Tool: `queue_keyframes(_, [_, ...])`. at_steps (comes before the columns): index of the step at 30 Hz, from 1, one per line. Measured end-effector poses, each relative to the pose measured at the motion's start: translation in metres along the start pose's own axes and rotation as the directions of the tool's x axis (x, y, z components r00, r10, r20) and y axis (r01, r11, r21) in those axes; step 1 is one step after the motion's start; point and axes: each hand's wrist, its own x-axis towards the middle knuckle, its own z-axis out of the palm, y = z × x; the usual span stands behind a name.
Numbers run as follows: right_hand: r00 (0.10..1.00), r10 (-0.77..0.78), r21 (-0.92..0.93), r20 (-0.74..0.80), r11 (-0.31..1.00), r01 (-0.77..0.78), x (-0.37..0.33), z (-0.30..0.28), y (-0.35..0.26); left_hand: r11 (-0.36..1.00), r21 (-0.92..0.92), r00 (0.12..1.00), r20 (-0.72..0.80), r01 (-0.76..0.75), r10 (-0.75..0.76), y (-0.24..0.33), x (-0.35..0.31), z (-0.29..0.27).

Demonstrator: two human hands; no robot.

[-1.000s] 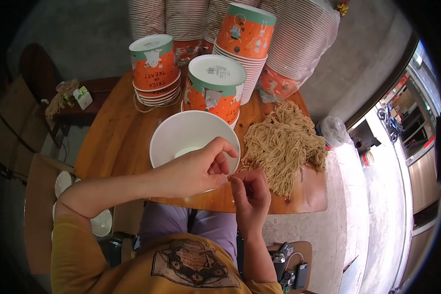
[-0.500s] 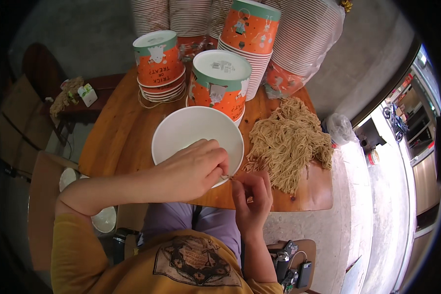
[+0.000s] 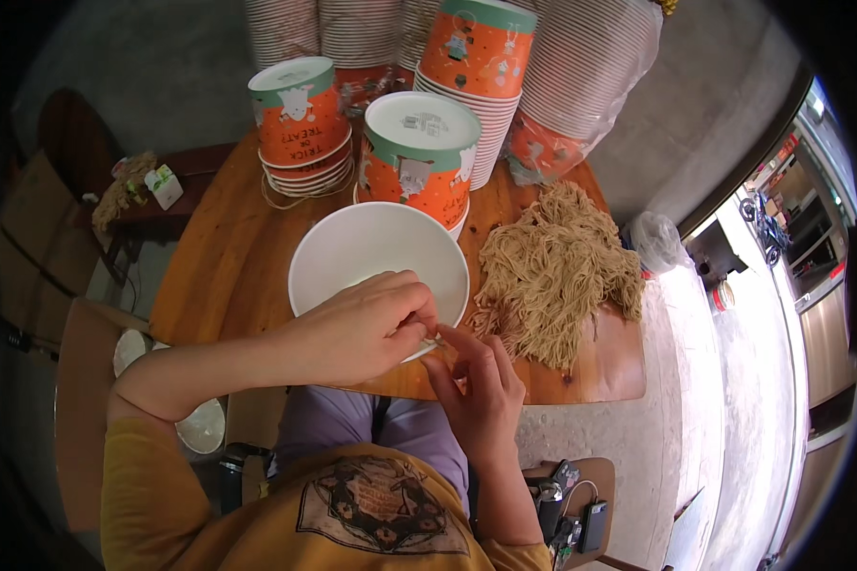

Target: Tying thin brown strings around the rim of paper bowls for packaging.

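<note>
Holds right hand (image 3: pixel 483 388) at near rim of white tub (image 3: pixel 352 247), spreading thumb from index. Pinches pale sliver (image 3: pixel 435 341), probably cord, with left hand (image 3: pixel 367 319) there. Has tan cord heap (image 3: pixel 560 271) at right, presumably for easy reach, and orange tubs (image 3: pixel 413 171) nested upturned beyond, likely to save space.

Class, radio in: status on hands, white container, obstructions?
Left hand and right hand close together at near right rim of white container. Container's mouth partly hidden by left hand. Tan cord pile to its right; upturned orange bucket behind.
</note>
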Motion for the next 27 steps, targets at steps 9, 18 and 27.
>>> queue_keyframes(9, [0.986, -0.148, -0.230, -0.076, 0.965, 0.127, -0.003, 0.001, 0.003, 0.992, 0.052, 0.990, -0.082, -0.111, 0.115, -0.005, -0.001, 0.003])
queue_keyframes(18, [0.996, 0.081, -0.023, 0.028, 0.997, -0.080, -0.009, 0.008, -0.001, 0.971, 0.149, 0.968, -0.146, -0.184, 0.206, -0.008, 0.001, 0.009])
queue_keyframes(27, [0.967, 0.251, 0.082, 0.032, 0.964, -0.253, -0.014, 0.006, 0.000, 0.983, 0.095, 0.980, -0.104, -0.158, 0.168, -0.009, 0.005, 0.003])
